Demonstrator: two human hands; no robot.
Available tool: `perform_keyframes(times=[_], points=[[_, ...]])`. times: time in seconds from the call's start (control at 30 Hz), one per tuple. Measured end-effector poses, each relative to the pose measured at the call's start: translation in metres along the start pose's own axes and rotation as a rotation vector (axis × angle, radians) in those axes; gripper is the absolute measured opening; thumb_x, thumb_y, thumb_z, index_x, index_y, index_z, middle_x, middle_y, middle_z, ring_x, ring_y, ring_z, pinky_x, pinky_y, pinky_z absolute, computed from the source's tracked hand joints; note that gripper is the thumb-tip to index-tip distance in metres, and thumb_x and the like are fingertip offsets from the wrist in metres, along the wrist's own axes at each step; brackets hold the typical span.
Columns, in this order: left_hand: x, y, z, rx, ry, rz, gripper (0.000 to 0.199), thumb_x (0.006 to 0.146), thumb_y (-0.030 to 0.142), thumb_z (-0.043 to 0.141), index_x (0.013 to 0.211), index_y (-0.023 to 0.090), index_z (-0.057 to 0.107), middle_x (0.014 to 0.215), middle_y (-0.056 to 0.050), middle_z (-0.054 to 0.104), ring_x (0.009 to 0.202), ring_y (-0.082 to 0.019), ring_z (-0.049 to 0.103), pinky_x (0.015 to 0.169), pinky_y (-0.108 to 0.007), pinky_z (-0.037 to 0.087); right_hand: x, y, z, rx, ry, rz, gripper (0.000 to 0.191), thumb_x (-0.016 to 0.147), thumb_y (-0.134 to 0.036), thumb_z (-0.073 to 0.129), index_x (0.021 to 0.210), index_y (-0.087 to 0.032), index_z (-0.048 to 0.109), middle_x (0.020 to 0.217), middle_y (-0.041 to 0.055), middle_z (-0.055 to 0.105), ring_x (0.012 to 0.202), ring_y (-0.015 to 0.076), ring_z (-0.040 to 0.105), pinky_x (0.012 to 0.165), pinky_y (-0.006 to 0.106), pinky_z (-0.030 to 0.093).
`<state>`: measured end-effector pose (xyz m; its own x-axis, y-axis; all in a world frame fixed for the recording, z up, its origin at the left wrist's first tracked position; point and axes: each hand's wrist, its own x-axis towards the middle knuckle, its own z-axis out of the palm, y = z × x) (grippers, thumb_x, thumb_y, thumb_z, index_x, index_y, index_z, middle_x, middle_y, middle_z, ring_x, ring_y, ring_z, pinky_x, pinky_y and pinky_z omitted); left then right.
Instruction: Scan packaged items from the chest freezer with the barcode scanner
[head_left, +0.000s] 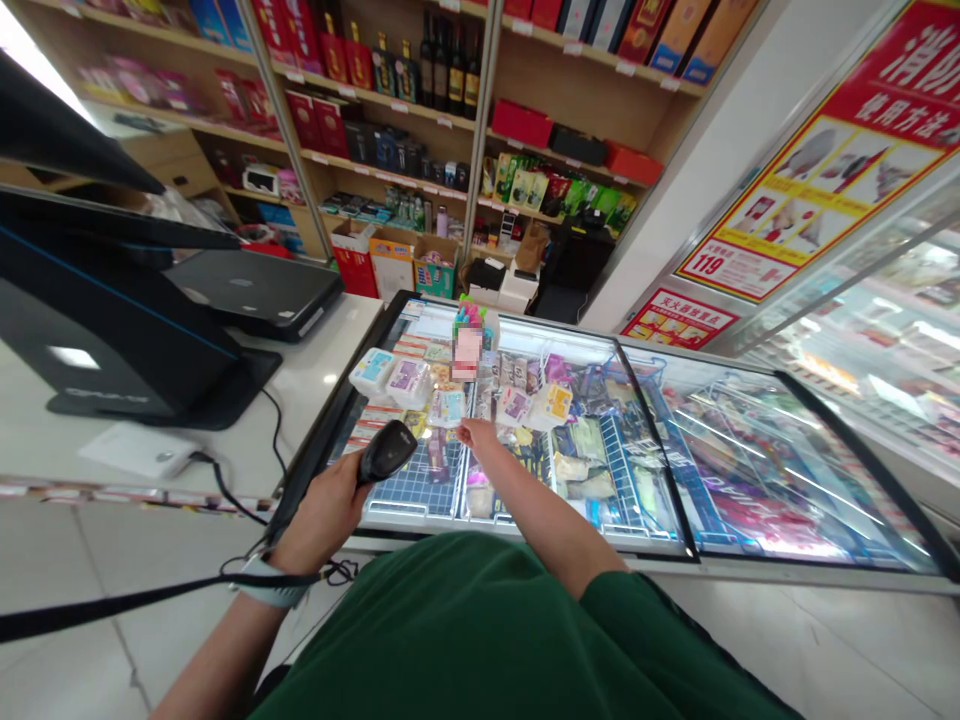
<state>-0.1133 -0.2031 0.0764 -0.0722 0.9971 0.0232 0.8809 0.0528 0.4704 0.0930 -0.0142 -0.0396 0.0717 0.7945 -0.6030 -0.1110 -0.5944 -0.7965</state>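
Observation:
My left hand point(321, 510) is wrapped round a black barcode scanner point(388, 452), its head pointing at the packs on the glass. My right hand point(480, 436) has its fingers closed at the near edge of a white plastic pack with a blue label point(448, 408). To its left on the glass stand a blue-labelled pack point(372, 370) and a purple-labelled pack point(409, 381). A pink-labelled pack point(514, 405) and a yellow-labelled pack point(555, 404) stand to the right. Behind them is a container with a colourful top point(471, 318), partly blurred out.
The packs rest on a glass-topped freezer point(660, 460) filled with wrapped goods. At left, a counter point(330, 345) carries a checkout terminal point(112, 320), a black device point(255, 285) and a white box point(139, 450) with a cable. Stocked shelves point(375, 95) line the back.

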Motion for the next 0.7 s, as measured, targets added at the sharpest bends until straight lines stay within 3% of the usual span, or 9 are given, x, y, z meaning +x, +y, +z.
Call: perform_keyframes(times=[0.2,0.43,0.7], points=[[0.010,0.007,0.000,-0.064,-0.061,0.023,0.038,0.087,0.030,0.042,0.119,0.011,0.051,0.116,-0.019,0.065,0.109,-0.031,0.064,0.096,-0.042,0.048,-0.012,0.001,-0.034,-0.001,0.042,-0.154,0.013,0.071,-0.019,0.069,0.075,-0.018,0.057,0.061,-0.0035,0.062,0.057,0.0117,0.061,0.057,0.022,0.049],[0.022,0.039,-0.012,-0.141,-0.126,0.076,0.042,0.084,0.031,0.045,0.120,0.011,0.050,0.119,-0.019,0.064,0.111,-0.031,0.062,0.098,-0.042,0.047,-0.026,-0.005,-0.068,-0.160,0.052,-0.499,0.017,0.071,-0.033,0.066,0.081,-0.021,0.059,0.069,-0.0028,0.065,0.065,0.0159,0.065,0.066,0.027,0.050],[0.028,0.069,-0.017,-0.151,-0.157,0.112,0.042,0.083,0.032,0.044,0.118,0.010,0.052,0.115,-0.021,0.065,0.109,-0.032,0.063,0.095,-0.044,0.048,-0.057,-0.018,-0.084,-0.264,0.096,-0.606,0.017,0.073,-0.034,0.063,0.081,-0.020,0.060,0.075,0.0006,0.066,0.071,0.0179,0.063,0.071,0.030,0.049]])
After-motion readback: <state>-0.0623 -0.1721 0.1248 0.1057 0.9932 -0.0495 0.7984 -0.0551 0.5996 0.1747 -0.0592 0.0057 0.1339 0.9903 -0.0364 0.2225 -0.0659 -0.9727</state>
